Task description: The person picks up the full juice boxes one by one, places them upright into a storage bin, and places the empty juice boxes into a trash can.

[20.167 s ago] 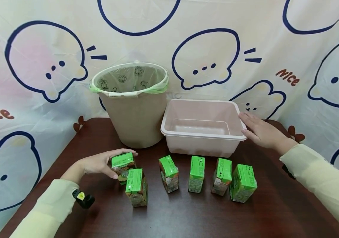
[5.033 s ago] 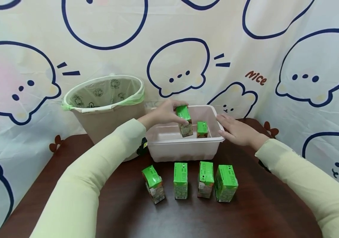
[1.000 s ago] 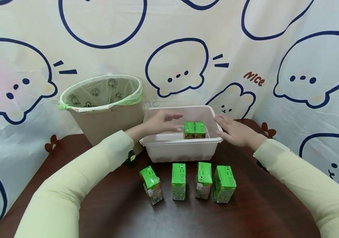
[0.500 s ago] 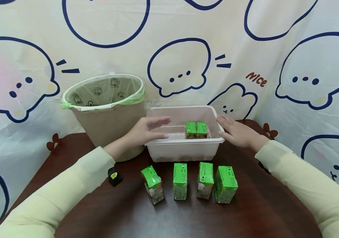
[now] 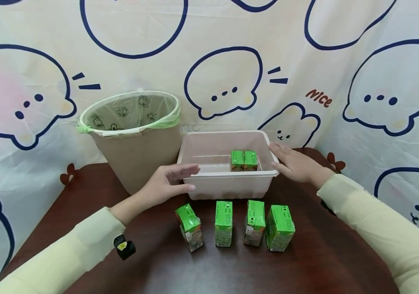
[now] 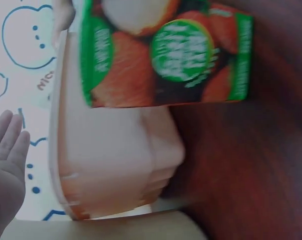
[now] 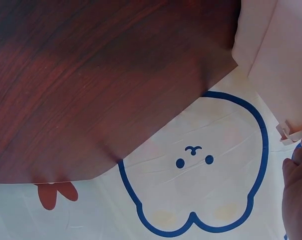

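My left hand hovers in front of the left end of the pale pink plastic tub, fingers spread and holding nothing. Nearest to it on the table is a tilted green drink carton. To the right stand more cartons: one upright carton, another carton and a carton turned at an angle. Inside the tub two cartons sit side by side. My right hand rests with straight fingers on the tub's right rim. One carton looms close in the left wrist view.
A beige bin lined with a green-edged bag stands left of the tub, close behind my left hand. The dark brown table ends at a patterned curtain at the back.
A second carton has been set in the tub beside the first and let go. My left hand has since drawn back out of the tub, left and toward me. The right hand stays.
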{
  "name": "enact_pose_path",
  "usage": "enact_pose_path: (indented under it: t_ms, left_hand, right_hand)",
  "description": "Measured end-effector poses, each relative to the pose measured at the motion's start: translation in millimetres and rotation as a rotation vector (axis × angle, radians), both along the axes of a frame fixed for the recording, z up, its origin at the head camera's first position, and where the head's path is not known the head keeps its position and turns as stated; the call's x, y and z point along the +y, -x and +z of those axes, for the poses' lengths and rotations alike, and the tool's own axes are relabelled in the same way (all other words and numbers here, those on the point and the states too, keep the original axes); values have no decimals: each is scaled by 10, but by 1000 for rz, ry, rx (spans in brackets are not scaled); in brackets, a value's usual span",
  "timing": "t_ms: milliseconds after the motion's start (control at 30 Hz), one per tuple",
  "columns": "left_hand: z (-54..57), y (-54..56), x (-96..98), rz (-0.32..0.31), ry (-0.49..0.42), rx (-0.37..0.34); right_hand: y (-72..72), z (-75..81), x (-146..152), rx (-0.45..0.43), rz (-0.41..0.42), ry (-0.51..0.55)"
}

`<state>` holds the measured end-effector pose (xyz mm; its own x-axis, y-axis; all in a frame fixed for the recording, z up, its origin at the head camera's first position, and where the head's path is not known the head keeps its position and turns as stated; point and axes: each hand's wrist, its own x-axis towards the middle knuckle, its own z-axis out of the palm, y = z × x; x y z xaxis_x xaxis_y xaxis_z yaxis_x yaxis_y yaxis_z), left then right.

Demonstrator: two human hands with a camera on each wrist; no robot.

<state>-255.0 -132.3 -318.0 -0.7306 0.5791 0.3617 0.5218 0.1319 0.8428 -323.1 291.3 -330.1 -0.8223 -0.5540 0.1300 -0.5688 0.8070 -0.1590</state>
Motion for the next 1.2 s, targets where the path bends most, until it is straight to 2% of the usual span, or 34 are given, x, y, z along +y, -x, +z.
enact_pose_path:
  t_ms: [200, 400, 833, 1200]
  left_hand:
    - [-159, -143, -77, -2, 42, -55]
    - [-344, -260, -168, -19, 92, -32]
    - [-713, -551, -155, 204, 77, 29]
    - [-889, -668, -37, 288, 32, -10]
  right_hand:
    - [15, -9, 9, 1, -6, 1]
    - [8, -24, 7, -7, 10, 4]
    - [-6, -30, -9, -5, -8, 0]
    - [-14, -14, -12, -4, -15, 9]
